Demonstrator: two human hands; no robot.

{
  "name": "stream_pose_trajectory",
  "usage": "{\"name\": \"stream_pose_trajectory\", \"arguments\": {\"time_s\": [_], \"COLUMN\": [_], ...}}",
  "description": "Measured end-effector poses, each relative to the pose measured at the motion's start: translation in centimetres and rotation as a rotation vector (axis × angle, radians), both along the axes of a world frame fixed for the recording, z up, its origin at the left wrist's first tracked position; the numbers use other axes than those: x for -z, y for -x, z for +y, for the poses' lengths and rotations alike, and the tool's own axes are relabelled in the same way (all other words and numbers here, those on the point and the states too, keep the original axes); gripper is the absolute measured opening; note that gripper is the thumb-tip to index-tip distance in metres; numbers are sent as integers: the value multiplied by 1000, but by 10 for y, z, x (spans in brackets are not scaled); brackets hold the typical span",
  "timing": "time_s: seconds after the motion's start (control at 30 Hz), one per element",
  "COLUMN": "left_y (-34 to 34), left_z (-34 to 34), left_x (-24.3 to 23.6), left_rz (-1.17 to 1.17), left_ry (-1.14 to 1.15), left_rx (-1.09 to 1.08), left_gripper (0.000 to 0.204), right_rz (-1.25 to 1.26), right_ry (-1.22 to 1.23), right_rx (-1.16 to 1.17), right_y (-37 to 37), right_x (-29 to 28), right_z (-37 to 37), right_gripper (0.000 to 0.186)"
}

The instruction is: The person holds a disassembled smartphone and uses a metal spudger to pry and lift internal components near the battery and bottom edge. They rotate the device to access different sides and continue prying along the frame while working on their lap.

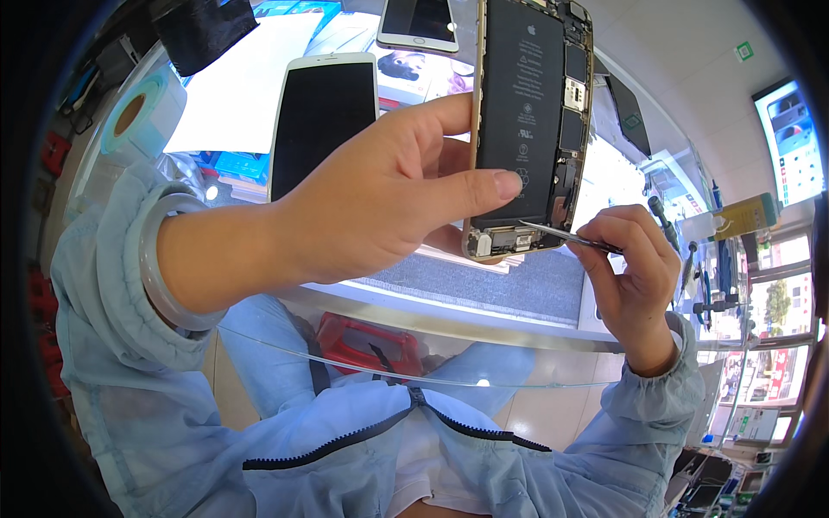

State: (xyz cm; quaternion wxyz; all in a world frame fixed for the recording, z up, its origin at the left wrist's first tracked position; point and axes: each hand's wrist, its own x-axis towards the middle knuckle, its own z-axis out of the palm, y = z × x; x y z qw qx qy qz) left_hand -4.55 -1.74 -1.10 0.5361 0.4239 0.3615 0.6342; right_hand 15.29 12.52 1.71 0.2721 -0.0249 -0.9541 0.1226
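Note:
My left hand point(380, 186) grips an opened smartphone point(527, 112) by its left side, thumb lying across the black battery point(520, 142). The phone's inside faces me, with circuit parts along its right edge and lower end. Between the pinched fingers of my right hand point(635, 268) are thin metal tweezers point(570, 236). Their tip reaches the phone's lower end, just under the battery; whether it touches a part I cannot tell. Behind my left wrist, a white-framed phone with a dark screen point(324, 112) lies on the counter, partly covered by my hand.
Another white-framed phone point(419, 24) lies farther back. A tape roll point(142, 116) and a black container point(200, 34) stand at the left. Bottles and tools, among them a yellowish bottle point(744, 216), are at the right. The glass counter's edge point(449, 318) runs before me; a red-framed object point(367, 345) shows below.

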Motion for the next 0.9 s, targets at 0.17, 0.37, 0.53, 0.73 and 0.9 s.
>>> {"name": "stream_pose_trajectory", "arguments": {"time_s": [0.17, 0.37, 0.53, 0.73, 0.9], "left_y": [-1, 0, 2, -1, -1], "left_z": [0, 0, 1, 0, 1], "left_x": [1, 1, 0, -1, -1], "left_rz": [-35, -10, 2, -8, -32], "left_ry": [-14, -4, 8, 1, -9], "left_rx": [-2, -13, -1, -19, -2], "left_gripper": [36, 35, 36, 36, 35], "right_rz": [-1, 30, 10, 6, 12], "right_ry": [-48, -39, 11, 16, -1], "right_rx": [-24, -3, -17, -10, 0], "right_y": [-1, -2, 0, 1, 1], "right_x": [-1, -4, -1, 0, 0], "right_z": [-2, -1, 0, -1, -1], "right_gripper": [19, 20, 19, 18, 18]}}
